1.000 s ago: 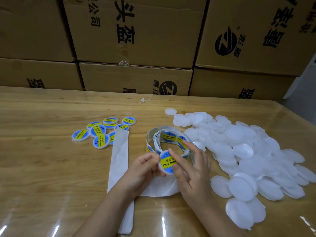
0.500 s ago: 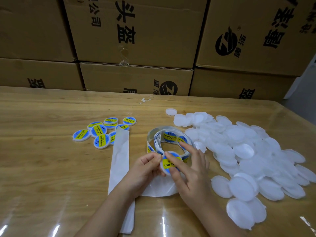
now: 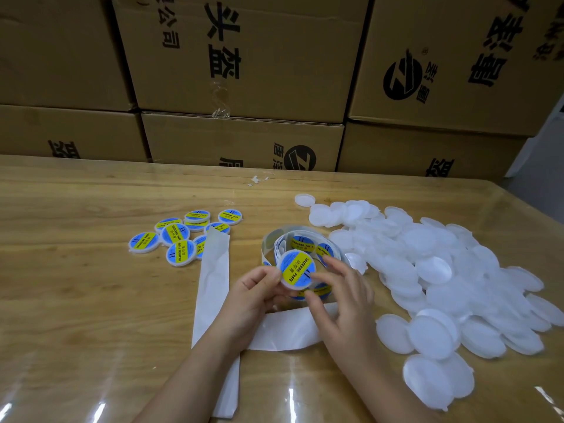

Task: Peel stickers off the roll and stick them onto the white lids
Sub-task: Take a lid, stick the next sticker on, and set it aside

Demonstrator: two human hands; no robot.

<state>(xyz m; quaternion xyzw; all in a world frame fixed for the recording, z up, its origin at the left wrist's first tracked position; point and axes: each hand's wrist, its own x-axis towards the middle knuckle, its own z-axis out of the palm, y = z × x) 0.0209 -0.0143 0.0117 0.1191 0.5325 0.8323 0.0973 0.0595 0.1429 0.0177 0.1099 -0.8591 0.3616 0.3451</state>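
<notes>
Cardboard boxes (image 3: 244,56) printed with black characters stand stacked behind a glossy wooden table (image 3: 76,300). Across its right side sprawls a heap of plain white lids (image 3: 442,270), round and translucent, many overlapping. A long strip of bare backing paper (image 3: 213,285) runs from the near edge toward the centre. To the left lies a cluster of finished lids (image 3: 183,236), each bearing a blue round sticker crossed by a yellow band. At the centre sits the loosely coiled sticker roll (image 3: 302,242). Just in front of it, the left hand (image 3: 253,297) pinches one labelled lid (image 3: 296,268) by its left rim, tilted toward the camera, "SOLDERING PASTE" legible. The right hand (image 3: 345,300) hovers beside it, fingers loosely spread, thumb tip at the lid's lower rim.
</notes>
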